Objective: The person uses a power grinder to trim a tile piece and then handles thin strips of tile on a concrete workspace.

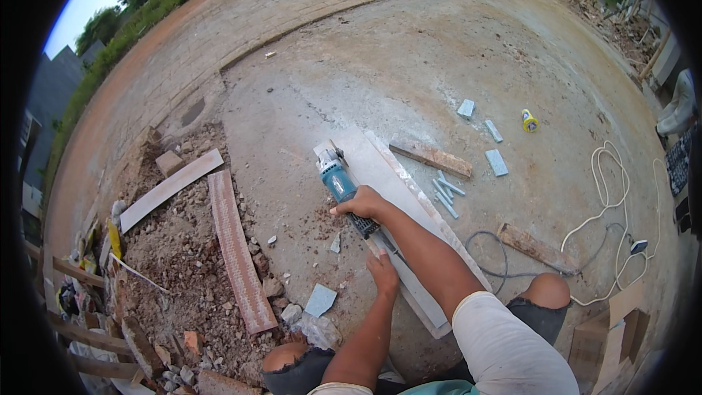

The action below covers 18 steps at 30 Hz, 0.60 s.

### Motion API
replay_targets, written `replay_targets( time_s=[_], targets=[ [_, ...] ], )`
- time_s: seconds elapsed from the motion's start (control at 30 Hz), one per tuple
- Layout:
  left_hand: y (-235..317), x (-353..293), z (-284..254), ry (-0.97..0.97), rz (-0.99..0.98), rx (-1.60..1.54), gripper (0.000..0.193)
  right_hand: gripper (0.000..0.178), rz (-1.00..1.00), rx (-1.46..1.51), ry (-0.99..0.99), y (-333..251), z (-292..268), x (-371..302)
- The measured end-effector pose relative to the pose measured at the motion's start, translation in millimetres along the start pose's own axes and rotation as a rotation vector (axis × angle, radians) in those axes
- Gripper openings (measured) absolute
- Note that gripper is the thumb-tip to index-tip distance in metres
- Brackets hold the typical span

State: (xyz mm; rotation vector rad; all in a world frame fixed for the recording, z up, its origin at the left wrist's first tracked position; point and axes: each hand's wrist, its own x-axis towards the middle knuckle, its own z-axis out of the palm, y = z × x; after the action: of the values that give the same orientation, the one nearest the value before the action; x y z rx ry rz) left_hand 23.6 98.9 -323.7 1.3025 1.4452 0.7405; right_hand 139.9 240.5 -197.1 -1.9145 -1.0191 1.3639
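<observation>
A teal angle grinder [337, 181] rests over the far left edge of a long pale tile slab [409, 223], its disc at the slab's far end. My right hand [360, 203] is closed around the grinder's body from above. My left hand [382, 273] is lower down, closed on the slab's left edge just behind the grinder; its fingertips are partly hidden. The grinder's dark cord end passes close to that hand. Pale dust lies on the concrete around the slab's far end.
Right of the slab lie a wooden block [431, 159], small blue-grey tile pieces [496, 162], thin offcut strips [444, 196] and a yellow tape roll [529, 121]. A white extension cord [604, 208] coils beyond another wood piece [537, 249]. Rubble [183, 249] with a long tile strip [240, 252] is at left.
</observation>
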Motion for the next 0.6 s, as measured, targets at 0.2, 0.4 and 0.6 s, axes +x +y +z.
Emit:
replay_targets(
  time_s=[0.2,0.4,0.6],
  targets=[
    [-10,7,-7,-0.129,-0.002,-0.164,0.053,0.074,-0.013,0.010,0.018,7,1,-3],
    [2,4,-10,-0.098,-0.037,-0.169,0.048,0.074,-0.015,0.034,0.002,6,1,-10],
    [7,-2,-26,-0.188,-0.089,-0.134,0.058,0.073,-0.003,-0.003,0.021,9,1,-8]
  ],
)
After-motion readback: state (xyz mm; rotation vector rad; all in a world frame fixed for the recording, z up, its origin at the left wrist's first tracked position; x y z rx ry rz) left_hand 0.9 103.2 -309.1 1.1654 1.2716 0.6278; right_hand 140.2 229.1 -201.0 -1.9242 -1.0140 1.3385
